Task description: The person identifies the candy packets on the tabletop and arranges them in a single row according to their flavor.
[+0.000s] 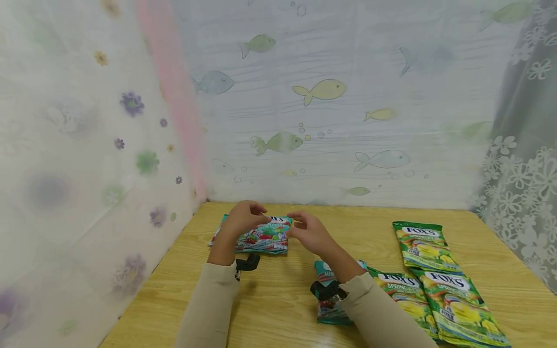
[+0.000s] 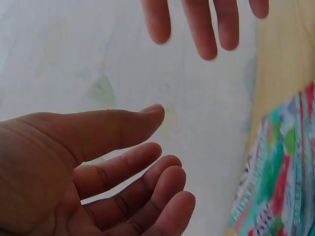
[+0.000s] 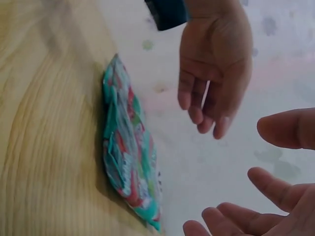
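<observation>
A teal candy bag (image 1: 263, 240) with a FOX'S label and red and green print lies flat at the back left of the table. Above its left part hovers my left hand (image 1: 243, 221), fingers loosely bent and holding nothing. My right hand (image 1: 311, 233) is raised by the bag's right end, its thumb and fingers apart with only air between them. In the right wrist view the bag (image 3: 130, 152) lies on the wood below both hands. The left wrist view catches its printed front (image 2: 283, 177) to the right of the left hand (image 2: 44, 167).
Under the right forearm lies another teal bag (image 1: 326, 316), partly covered. Green FOX'S bags (image 1: 428, 249) lie at the right, one farther back and two side by side nearer me (image 1: 404, 295). A fish-print curtain (image 1: 326, 154) hangs behind the wooden table (image 1: 270, 299).
</observation>
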Tool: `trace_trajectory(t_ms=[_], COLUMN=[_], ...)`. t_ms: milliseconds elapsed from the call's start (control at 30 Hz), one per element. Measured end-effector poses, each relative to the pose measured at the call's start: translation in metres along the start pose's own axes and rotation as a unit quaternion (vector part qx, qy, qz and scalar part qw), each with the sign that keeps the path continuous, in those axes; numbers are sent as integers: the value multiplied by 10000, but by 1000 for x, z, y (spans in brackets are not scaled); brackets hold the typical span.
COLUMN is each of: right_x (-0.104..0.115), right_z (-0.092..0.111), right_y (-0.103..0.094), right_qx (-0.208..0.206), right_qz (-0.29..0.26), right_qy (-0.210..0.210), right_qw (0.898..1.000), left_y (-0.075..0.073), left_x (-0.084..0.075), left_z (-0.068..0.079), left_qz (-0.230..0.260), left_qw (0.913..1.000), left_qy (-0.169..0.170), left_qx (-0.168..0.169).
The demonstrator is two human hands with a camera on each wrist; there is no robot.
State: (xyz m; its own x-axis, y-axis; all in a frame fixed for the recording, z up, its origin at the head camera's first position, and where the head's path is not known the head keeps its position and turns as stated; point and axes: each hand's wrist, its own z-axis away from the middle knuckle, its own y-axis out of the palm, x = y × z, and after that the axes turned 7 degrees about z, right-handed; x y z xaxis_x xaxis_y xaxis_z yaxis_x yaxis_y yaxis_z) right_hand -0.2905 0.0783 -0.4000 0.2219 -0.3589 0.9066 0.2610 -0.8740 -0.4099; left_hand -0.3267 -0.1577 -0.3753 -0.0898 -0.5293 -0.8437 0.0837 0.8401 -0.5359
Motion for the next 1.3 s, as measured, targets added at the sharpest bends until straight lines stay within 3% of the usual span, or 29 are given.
trace_trajectory(t_ms=[200,433,833,967,1133,1300], right_x=[-1,-10,-25,-30,-39,-44], right_z=[12,37,73,80,87,94], right_y=[-21,-49,-87,-96,-108,-119], right_qx=[93,263,87,-6,-50,142], right_qz=[566,925,1353,1490,1574,1416], right_qy=[-136,-295,-614,-572,-313,-25], right_qw=[9983,9949,9889,9872,9870,9898], left_y=[15,44,71,78,89,98], left_x=[-25,-28,-31,-34,-33,-29], left_z=[9,15,30,34,40,47], left_qz=[-61,-350,49,507,1310,1402], left_qw=[9991,9920,9904,9902,9812,9780], left_qy=[342,869,1153,1037,782,655], left_qx=[249,847,757,789,1186,1401])
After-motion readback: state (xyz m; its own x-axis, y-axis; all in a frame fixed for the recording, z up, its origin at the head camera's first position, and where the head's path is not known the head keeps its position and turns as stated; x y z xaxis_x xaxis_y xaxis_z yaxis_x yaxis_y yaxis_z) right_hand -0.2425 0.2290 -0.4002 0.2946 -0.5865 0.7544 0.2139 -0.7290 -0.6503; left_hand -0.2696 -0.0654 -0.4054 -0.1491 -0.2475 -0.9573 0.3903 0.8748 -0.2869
